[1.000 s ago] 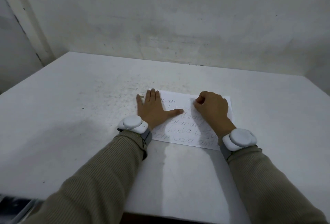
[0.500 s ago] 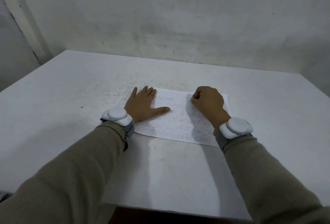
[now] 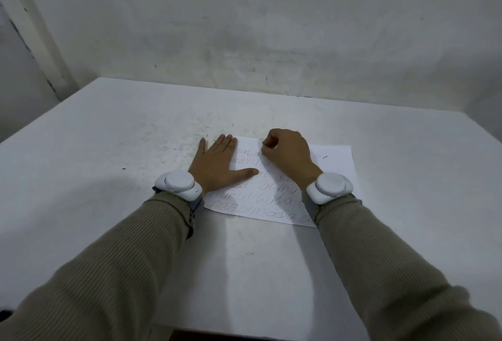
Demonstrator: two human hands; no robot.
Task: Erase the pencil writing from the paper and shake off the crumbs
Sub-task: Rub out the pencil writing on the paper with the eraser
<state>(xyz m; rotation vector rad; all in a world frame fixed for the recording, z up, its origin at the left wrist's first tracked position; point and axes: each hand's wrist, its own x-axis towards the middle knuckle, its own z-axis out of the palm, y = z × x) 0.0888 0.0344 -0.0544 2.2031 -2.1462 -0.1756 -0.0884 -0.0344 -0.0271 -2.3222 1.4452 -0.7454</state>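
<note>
White paper (image 3: 334, 166) lies flat on a pale grey table (image 3: 108, 150), seen from the head camera looking down over both arms. The sheet sits in the middle of the table, slightly to the right, with its long edges running left to right. Several lines of pencil writing (image 3: 260, 199) cross it, plainest along the near edge.

At the sheet's left edge, the left hand (image 3: 217, 164) lies palm down, half on the paper and half on the table. Its fingers are straight and close together, pointing away, and the thumb stretches right across the page. It holds nothing. It seems placed there to pin the sheet so that it cannot slide or crumple under rubbing.

Over the far part of the page sits the right hand (image 3: 288, 156), knuckles up, just right of the left hand's fingers. Its fingers are curled in tight, with the tips drawn down towards the top line of writing. This looks like a pinch on a small eraser, but no eraser shows, so I cannot tell whether the hand is clamped on anything.

Both forearms reach forward from the near edge in ribbed olive sleeves (image 3: 114, 272). Each wrist wears a rounded white band: left (image 3: 178, 184) and right (image 3: 330, 187). Dark specks dot the table to the left of the paper. Judging by the writing that shows, erasing has barely started.
</note>
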